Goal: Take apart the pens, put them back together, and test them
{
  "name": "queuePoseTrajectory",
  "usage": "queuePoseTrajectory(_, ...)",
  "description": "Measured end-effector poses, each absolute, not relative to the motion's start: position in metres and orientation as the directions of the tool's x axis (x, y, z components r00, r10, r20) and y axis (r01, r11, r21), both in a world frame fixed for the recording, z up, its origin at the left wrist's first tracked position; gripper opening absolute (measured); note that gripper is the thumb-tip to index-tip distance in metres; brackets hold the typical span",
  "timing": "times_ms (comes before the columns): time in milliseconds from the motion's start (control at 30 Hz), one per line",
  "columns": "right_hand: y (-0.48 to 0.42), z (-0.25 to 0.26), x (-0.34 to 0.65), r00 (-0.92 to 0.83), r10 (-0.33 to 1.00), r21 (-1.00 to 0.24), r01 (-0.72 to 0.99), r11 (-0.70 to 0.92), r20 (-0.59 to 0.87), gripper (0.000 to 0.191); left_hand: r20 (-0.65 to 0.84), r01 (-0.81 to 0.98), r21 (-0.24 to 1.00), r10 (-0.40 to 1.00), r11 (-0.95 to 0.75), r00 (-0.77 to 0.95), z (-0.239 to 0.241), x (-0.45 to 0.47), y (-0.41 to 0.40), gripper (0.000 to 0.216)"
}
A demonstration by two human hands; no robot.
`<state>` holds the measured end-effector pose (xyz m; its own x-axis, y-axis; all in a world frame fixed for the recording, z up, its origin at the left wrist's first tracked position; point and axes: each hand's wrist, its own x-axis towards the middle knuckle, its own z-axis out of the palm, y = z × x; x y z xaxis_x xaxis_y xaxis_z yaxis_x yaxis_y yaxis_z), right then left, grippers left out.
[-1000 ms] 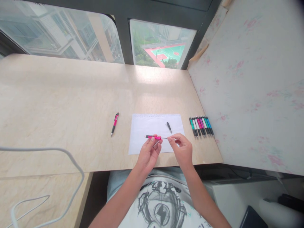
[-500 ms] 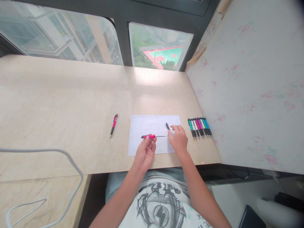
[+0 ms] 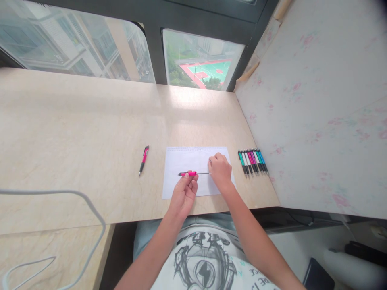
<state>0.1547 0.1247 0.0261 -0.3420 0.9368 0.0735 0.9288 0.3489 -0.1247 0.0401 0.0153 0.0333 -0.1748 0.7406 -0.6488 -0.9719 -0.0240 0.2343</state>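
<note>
My left hand pinches the pink barrel of a pen over the white paper. The pen lies level, and a thin refill sticks out of its right end, bare of any grip. My right hand has curled fingers, low over the right part of the paper, just past the refill's tip. It covers the spot where a loose black pen grip lay, and that grip is hidden now. Whatever is in the right fingers cannot be made out.
A whole pink-and-black pen lies on the desk left of the paper. Several coloured pens are lined up side by side to the right, near the wall. A white cable loops across the front left.
My right hand has shifted left and closed its fingers over the black pen grip, which has gone out of sight. My left hand still holds the pink barrel in nearly the same place.
</note>
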Motion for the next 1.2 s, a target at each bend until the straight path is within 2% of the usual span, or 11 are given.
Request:
queuePoseTrajectory(467, 0.128, 0.027, 0.151, -0.324, 0.946, -0.176, 0.932, 0.316, -0.015, 0.019, -0.638, -0.967, 0.256, 0.748, -0.016, -0.181, 0.031, 0.039, 0.015, 0.008)
queuePoseTrajectory(533, 0.129, 0.026, 0.151, -0.331, 0.944, -0.219, 0.92, 0.324, 0.007, 0.019, -0.639, -0.966, 0.259, 0.747, -0.014, -0.182, 0.031, 0.039, 0.015, 0.009)
queuePoseTrajectory(600, 0.128, 0.027, 0.154, -0.347, 0.937, -0.326, 0.882, 0.342, 0.043, 0.018, -0.64, -0.965, 0.262, 0.746, -0.015, -0.185, 0.031, 0.039, 0.015, 0.009)
queuePoseTrajectory(733, 0.119, 0.03, 0.169, -0.379, 0.924, -0.679, 0.663, 0.315, 0.058, 0.012, -0.646, -0.965, 0.262, 0.739, -0.022, -0.192, 0.032, 0.038, 0.015, 0.007)
queuePoseTrajectory(833, 0.107, 0.033, 0.183, -0.329, 0.943, -0.88, 0.46, 0.117, -0.047, 0.016, -0.652, -0.965, 0.262, 0.732, -0.028, -0.198, 0.032, 0.037, 0.016, 0.007)
queuePoseTrajectory(933, 0.093, 0.037, 0.193, -0.274, 0.951, -0.955, 0.289, -0.063, -0.146, 0.027, -0.659, -0.963, 0.267, 0.725, -0.025, -0.201, 0.033, 0.038, 0.016, 0.008)
queuePoseTrajectory(1033, 0.082, 0.044, 0.196, -0.205, 0.956, -0.974, 0.131, -0.186, -0.21, 0.026, -0.667, -0.961, 0.276, 0.718, -0.014, -0.202, 0.033, 0.039, 0.017, 0.009)
queuePoseTrajectory(1133, 0.077, 0.05, 0.194, -0.164, 0.963, -0.976, -0.018, -0.219, -0.213, 0.021, -0.67, -0.957, 0.291, 0.714, 0.0, -0.203, 0.033, 0.042, 0.017, 0.01)
queuePoseTrajectory(1200, 0.075, 0.053, 0.194, -0.16, 0.968, -0.977, -0.056, -0.207, -0.196, 0.018, -0.67, -0.955, 0.297, 0.714, 0.007, -0.203, 0.033, 0.043, 0.017, 0.01)
